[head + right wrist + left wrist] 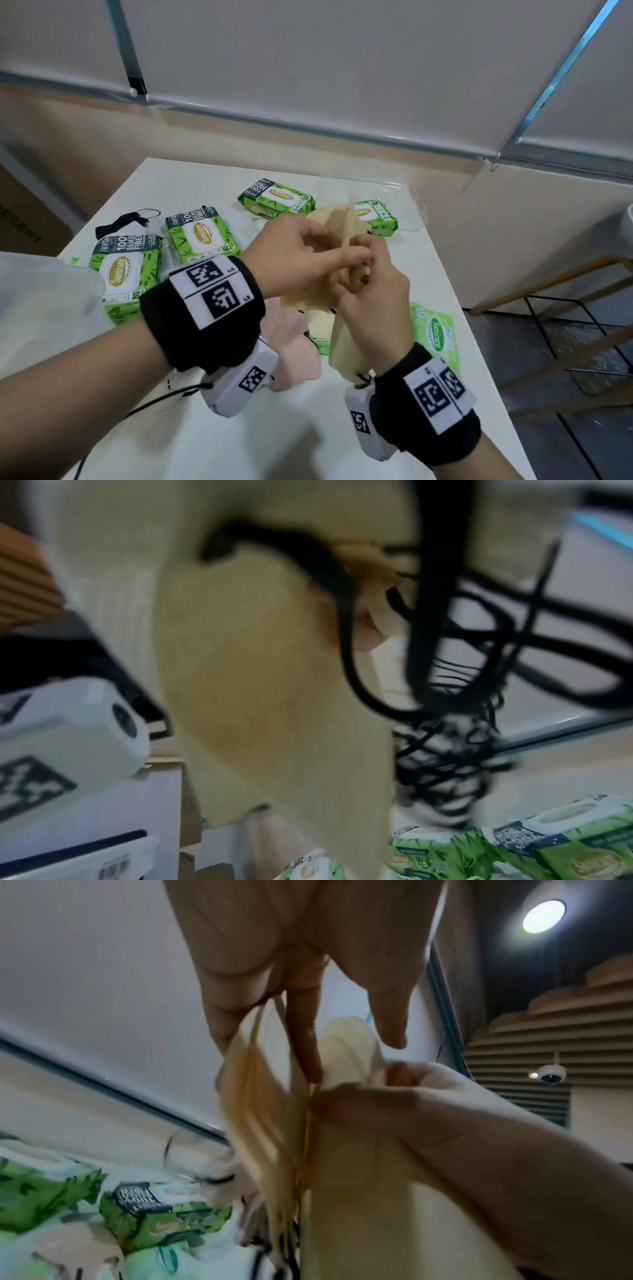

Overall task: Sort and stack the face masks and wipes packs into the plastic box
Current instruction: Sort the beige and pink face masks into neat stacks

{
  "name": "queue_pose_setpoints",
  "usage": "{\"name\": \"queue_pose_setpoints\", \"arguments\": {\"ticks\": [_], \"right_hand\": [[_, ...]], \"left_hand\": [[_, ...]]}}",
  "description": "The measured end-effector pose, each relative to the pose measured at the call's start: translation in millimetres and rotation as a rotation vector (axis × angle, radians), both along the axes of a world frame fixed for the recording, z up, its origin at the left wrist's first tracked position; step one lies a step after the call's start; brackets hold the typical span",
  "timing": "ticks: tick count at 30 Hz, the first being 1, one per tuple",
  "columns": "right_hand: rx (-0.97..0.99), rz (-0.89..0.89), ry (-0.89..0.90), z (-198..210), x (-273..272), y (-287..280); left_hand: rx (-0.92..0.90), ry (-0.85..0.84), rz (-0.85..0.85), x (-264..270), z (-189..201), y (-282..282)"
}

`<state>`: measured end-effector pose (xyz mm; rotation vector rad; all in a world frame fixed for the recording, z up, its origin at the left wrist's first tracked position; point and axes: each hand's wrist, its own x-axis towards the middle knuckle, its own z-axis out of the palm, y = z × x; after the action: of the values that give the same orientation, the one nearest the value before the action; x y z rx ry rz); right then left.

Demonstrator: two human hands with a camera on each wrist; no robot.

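So far nothing looks stacked: both hands, left hand [294,250] and right hand [373,305], keep a pinching grip on a bundle of beige face masks [337,240] above the surface [308,428], wipes packs [200,236] scattered around it, the plastic box [416,212] just beyond.
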<state>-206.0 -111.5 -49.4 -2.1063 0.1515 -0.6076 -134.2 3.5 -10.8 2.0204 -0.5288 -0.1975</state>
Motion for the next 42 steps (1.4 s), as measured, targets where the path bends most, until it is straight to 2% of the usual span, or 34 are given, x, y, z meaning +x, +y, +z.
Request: {"name": "queue_pose_setpoints", "arguments": {"ticks": [5,8,10,12,14,17,20,24,30,38,42], "right_hand": [[-0.009,0.127,0.042,-1.2,-0.1,-1.3],[0.230,0.142,0.070,2.2,1.0,-12.1],[0.401,0.103,0.058,4.7,2.5,-20.0],[0.489,0.043,0.023,6.6,4.9,-28.5],[0.467,-0.001,-0.024,8.7,7.4,-35.3],[0.317,-0.009,-0.061,12.1,10.0,-40.5],[0.262,0.029,0.012,12.4,12.7,-41.7],[0.264,0.043,0.074,6.0,14.4,-41.7],[0.387,0.085,0.129,4.9,13.6,-46.2],[0.430,0.170,0.186,8.6,10.5,-50.7],[0.436,0.174,0.165,7.6,9.2,-50.0]], "left_hand": [[-0.041,0.058,0.009,10.1,-8.7,3.6],[-0.119,0.173,0.011,19.7,-11.9,11.9],[-0.165,0.230,0.010,24.8,-12.6,16.5],[-0.153,0.255,-0.004,28.2,-12.1,20.3],[-0.117,0.263,-0.064,30.4,-9.7,24.0],[0.002,0.213,-0.193,33.8,-7.4,28.1],[0.127,0.110,-0.260,34.6,-5.6,28.3],[0.135,0.065,-0.284,34.1,-7.5,27.2],[0.126,-0.014,-0.271,33.8,-10.4,27.8],[0.343,-0.033,-0.452,42.0,-7.5,36.8],[0.419,-0.013,-0.491,43.3,-7.6,36.4]]}}
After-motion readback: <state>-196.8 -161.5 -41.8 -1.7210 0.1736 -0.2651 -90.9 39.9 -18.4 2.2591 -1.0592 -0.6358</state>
